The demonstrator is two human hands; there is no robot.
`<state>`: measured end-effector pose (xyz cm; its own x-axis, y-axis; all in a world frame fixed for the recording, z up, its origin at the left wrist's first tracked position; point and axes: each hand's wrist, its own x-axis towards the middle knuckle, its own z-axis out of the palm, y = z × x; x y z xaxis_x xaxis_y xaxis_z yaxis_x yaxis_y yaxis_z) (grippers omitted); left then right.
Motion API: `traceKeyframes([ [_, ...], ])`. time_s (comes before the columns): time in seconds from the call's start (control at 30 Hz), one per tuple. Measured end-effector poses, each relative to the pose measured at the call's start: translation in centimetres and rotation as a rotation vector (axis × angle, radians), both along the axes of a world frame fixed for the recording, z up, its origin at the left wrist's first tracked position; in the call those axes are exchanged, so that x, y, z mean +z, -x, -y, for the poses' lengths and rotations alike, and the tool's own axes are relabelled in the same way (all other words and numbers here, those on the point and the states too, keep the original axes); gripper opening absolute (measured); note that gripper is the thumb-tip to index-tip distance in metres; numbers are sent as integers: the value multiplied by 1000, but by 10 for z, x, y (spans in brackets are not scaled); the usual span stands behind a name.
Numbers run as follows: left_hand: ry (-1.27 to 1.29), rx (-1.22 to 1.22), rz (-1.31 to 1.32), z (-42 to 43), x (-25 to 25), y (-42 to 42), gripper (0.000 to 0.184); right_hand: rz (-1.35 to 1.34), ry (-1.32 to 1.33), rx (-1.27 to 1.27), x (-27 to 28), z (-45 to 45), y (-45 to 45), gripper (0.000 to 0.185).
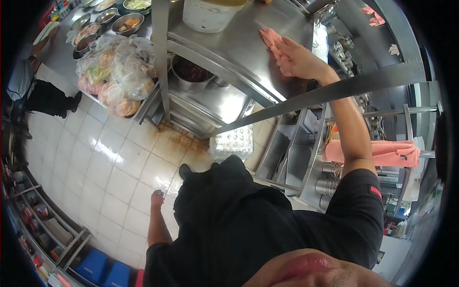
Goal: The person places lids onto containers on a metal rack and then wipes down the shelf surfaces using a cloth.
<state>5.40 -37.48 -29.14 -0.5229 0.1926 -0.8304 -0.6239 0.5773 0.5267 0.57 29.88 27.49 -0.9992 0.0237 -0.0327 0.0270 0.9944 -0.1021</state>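
Note:
My right hand (300, 61) is pressed on a pink cloth (272, 40), which lies bunched under its fingers on a stainless steel shelf (229, 48). That arm reaches up past a slanted metal bar of the rack. A white tub (208, 16) with smears on its side stands on the same shelf, left of the cloth. Low at my side hangs my left hand (158, 197), over the tiled floor. Its fingers look loosely curled, with nothing visible in them.
Plastic bags of food (119, 71) fill a tray at the left, near several metal bowls (127, 24). Below the shelf sits a pot (191, 74) with dark contents. Another pink cloth (373, 153) hangs on a rail. A person (43, 95) stands at far left.

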Motion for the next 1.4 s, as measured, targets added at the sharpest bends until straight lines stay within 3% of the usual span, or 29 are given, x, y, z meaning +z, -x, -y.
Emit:
traceKeyframes([
  [0.1,17,45,-72,-11,24,23,26,242,109,-501,20,19,17,47],
  [0.17,-20,83,-141,-19,35,33,30,18,-115,-164,-14,-46,24,50],
  [0.23,-71,168,-168,-27,30,40,34,199,88,-524,15,-35,47,48],
  [0.33,-196,285,-95,-41,32,31,35,202,33,-529,-1,-101,71,44],
  [0.4,-130,193,-126,-58,34,14,35,284,-537,-12,-18,-176,93,35],
  [0.47,-147,119,-187,-58,7,-8,35,36,-25,-505,-26,-170,96,21],
  [0.57,-201,159,-105,-74,1,-41,32,-12,147,-597,-5,-144,90,20],
  [0.63,-95,73,-139,-100,24,-56,31,88,-175,-208,-45,-229,113,20],
  [0.73,-167,47,-124,-115,8,-63,31,-2,-47,-538,-18,-181,81,22],
  [1.0,-108,59,-161,-188,68,-33,38,-24,-100,-614,-4,-161,86,35],
  [1.2,-416,27,-285,-232,80,27,32,-66,-144,-693,1,-151,82,48],
  [1.27,-483,8,-437,-251,91,49,25,-155,-185,-762,-7,-143,75,53],
  [1.3,-406,-25,-455,-269,154,54,23,-24,-99,-727,22,-129,62,55],
  [1.4,-552,65,-594,-295,222,66,26,-64,-40,-730,15,-134,63,57],
])
